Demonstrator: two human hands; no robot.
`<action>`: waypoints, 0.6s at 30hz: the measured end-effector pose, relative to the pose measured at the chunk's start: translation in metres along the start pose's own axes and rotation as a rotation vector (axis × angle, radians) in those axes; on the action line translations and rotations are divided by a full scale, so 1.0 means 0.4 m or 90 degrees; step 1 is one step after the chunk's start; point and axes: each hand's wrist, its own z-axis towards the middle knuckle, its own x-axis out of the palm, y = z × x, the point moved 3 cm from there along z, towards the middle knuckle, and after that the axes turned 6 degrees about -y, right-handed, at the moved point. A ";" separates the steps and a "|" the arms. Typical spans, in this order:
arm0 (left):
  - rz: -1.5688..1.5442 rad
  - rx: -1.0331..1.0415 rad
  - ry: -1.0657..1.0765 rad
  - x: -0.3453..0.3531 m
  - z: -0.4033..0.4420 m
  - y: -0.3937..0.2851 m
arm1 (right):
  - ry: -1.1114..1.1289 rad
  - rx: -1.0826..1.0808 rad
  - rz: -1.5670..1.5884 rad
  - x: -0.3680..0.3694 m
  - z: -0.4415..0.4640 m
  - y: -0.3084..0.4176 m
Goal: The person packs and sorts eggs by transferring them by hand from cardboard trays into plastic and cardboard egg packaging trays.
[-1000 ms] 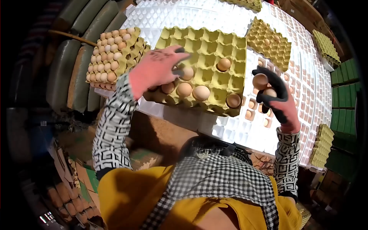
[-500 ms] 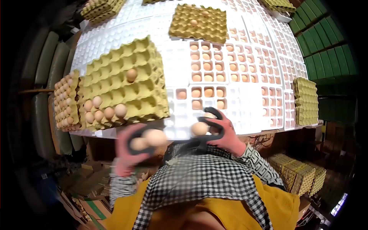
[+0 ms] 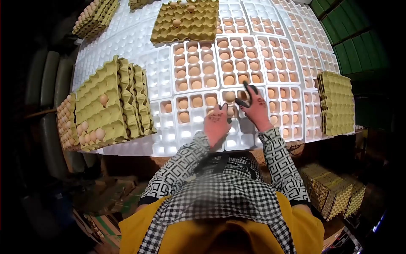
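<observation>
My left hand, in a pink glove with dark fingertips, is over a white foam tray near the front edge. Its fingers are curled round an egg at their tips. Just to the right, my right hand reaches into the same tray with thumb and forefinger around an egg that is partly hidden. Another egg sits between the two hands. Foam trays with brown eggs in square pockets lie beside and behind this one.
A stack of yellow pulp trays with a few eggs stands at the left, beside a full egg stack. Another pulp tray lies further back. More pulp trays stand at the right edge, and some below the table.
Both hands have moved forward from the table's front edge to the foam tray, carrying eggs. The view has shifted to the right, and eggs now sit between my hands.
</observation>
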 end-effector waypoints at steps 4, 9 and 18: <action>-0.251 0.042 -0.198 -0.006 -0.010 -0.020 | -0.187 0.043 0.269 -0.094 -0.013 -0.053; -0.089 0.311 -0.161 0.123 0.085 -0.095 | -0.099 -0.069 0.153 -0.022 0.019 -0.154; -0.276 0.112 -0.392 -0.059 -0.026 0.081 | 0.108 -0.308 -0.241 0.017 0.023 -0.045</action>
